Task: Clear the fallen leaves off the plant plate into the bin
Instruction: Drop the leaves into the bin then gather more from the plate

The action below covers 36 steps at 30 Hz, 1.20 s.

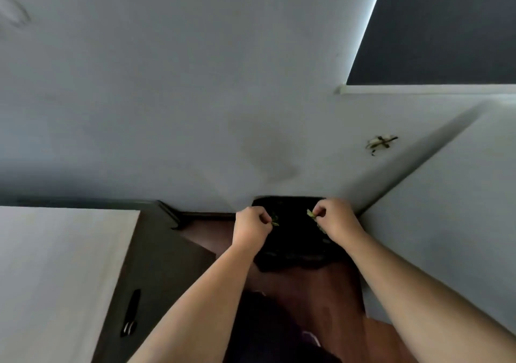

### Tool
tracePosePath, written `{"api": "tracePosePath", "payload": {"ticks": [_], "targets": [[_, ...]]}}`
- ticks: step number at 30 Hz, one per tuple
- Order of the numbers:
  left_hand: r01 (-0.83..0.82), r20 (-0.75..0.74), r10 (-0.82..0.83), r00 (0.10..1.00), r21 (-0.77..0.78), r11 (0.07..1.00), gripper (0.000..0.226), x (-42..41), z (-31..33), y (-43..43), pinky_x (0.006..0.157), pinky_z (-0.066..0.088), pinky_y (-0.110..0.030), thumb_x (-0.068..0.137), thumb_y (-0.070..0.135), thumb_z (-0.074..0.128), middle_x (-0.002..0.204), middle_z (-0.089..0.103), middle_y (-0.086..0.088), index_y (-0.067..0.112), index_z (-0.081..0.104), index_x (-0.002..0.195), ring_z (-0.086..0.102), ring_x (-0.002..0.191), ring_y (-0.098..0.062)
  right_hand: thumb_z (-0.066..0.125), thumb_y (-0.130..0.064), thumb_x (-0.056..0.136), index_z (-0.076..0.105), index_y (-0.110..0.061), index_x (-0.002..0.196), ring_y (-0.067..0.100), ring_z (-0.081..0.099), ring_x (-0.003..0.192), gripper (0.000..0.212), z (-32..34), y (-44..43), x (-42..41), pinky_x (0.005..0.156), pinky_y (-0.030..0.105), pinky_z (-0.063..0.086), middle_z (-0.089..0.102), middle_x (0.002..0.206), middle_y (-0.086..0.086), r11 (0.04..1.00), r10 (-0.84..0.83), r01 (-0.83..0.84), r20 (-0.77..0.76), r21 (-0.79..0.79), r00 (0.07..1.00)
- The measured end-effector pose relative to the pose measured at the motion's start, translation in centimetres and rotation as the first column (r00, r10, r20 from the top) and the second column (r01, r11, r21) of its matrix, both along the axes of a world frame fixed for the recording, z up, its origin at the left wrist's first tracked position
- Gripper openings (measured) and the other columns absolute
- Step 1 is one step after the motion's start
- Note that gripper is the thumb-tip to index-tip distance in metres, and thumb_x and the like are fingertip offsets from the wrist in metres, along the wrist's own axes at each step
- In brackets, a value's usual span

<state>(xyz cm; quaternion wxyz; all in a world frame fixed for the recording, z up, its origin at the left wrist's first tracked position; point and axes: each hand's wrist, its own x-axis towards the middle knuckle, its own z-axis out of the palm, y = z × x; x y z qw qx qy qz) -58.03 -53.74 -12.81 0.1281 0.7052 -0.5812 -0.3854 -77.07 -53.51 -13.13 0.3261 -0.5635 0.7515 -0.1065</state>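
Pinching a green leaf scrap (275, 221) between thumb and curled fingers, our left hand (251, 227) has its grip narrow and closed on that scrap; our right hand (336, 220) pinches a second leaf (310, 214) the same way. We judge the pinch suits such thin, light bits (a loose palm would let them flutter off). Both grips hang just above the dark mouth of the bin (293, 254), near each other but apart, so that what we let go should fall inside and not onto the floor (321, 284). Both wrists bend down, knuckles up, and the bare forearms reach forward from the bottom of the view, converging on the bin. The bin stands in the corner where two pale walls (195, 83) meet, with a white-topped cabinet (55, 265) to our left. The plant plate is out of view, so we cannot tell what remains on it.
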Motion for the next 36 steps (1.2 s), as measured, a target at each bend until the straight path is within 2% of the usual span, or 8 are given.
{"api": "tracePosePath", "payload": {"ticks": [4,7,11,17,24,29,32,36], "targets": [[0.058,-0.003,-0.058,0.998,0.141,0.988,0.008,-1.4,-6.5,-3.8,0.074,0.052,-0.026,0.082,0.012,0.070,0.092,0.065,-0.003,0.013,0.065,0.089,0.060,0.080,-0.015,0.064,0.002,0.078,0.072,-0.007,0.096,0.029,0.065,0.095,0.022,-6.3,-1.8,-1.0,0.083,0.031,0.050,0.068,0.104,0.012,0.998,-0.046,0.044,0.044,0.055,0.998],[0.157,0.003,-0.161,0.987,0.219,0.963,0.038,-1.8,-9.7,-5.9,0.086,0.047,-0.026,0.081,0.025,0.073,0.118,0.062,-0.004,0.013,0.060,0.115,0.059,0.107,-0.021,0.062,0.000,0.082,0.063,-0.012,0.117,0.026,0.062,0.104,0.037,-9.4,-2.8,-1.6,0.088,0.029,0.048,0.064,0.119,0.012,0.993,-0.034,0.028,0.045,0.115,0.998],[0.194,0.052,-0.213,0.976,0.244,0.950,0.039,-1.1,-10.5,-6.5,0.093,0.047,-0.030,0.084,0.025,0.069,0.127,0.061,-0.007,0.014,0.058,0.120,0.058,0.116,-0.022,0.061,-0.002,0.084,0.065,-0.012,0.112,0.026,0.061,0.107,0.030,-10.0,-3.0,-1.9,0.093,0.031,0.048,0.064,0.118,0.013,0.988,-0.049,0.045,0.022,0.148,0.999],[0.172,0.104,-0.194,0.975,0.191,0.966,0.035,0.9,-4.6,-6.7,0.094,0.047,-0.030,0.083,0.024,0.068,0.121,0.066,-0.008,0.014,0.061,0.115,0.061,0.112,-0.024,0.058,-0.005,0.086,0.067,-0.013,0.104,0.025,0.062,0.104,0.022,-4.2,-4.3,-0.8,0.093,0.033,0.050,0.065,0.116,0.009,0.995,0.010,-0.014,0.042,0.102,0.999],[-0.031,0.140,0.039,0.989,-0.065,0.997,0.031,7.4,8.3,-2.5,0.094,0.050,-0.036,0.082,0.028,0.065,0.120,0.064,-0.002,0.019,0.062,0.112,0.061,0.109,-0.025,0.056,-0.002,0.081,0.070,-0.008,0.099,0.027,0.063,0.100,0.023,7.3,-5.5,7.8,0.087,0.028,0.045,0.069,0.107,0.013,0.951,0.302,-0.295,0.063,-0.095,0.951],[-0.332,0.228,0.382,0.896,-0.229,0.915,0.024,17.7,15.7,7.1,0.087,0.050,-0.034,0.083,0.027,0.060,0.110,0.068,-0.006,0.018,0.064,0.105,0.061,0.104,-0.025,0.057,-0.006,0.084,0.070,-0.010,0.100,0.024,0.065,0.100,0.021,15.1,-1.8,20.4,0.087,0.026,0.046,0.072,0.105,0.010,0.760,0.636,-0.609,0.063,-0.226,0.770],[-0.543,0.255,0.606,0.753,-0.278,0.792,0.018,24.9,18.8,15.9,0.081,0.053,-0.033,0.083,0.029,0.059,0.103,0.070,-0.005,0.022,0.066,0.098,0.064,0.098,-0.026,0.058,-0.008,0.084,0.070,-0.013,0.098,0.021,0.065,0.095,0.019,17.9,2.9,29.0,0.079,0.018,0.042,0.073,0.101,0.006,0.590,0.796,-0.758,0.041,-0.278,0.604],[-0.772,0.252,0.817,0.519,-0.273,0.574,0.016,31.7,20.2,28.9,0.078,0.053,-0.030,0.081,0.023,0.057,0.098,0.073,-0.004,0.021,0.068,0.091,0.066,0.094,-0.024,0.060,-0.011,0.085,0.070,-0.016,0.096,0.018,0.061,0.085,0.016,19.6,11.7,38.5,0.072,0.021,0.040,0.069,0.096,0.004,0.347,0.934,-0.894,0.026,-0.285,0.355]]}}
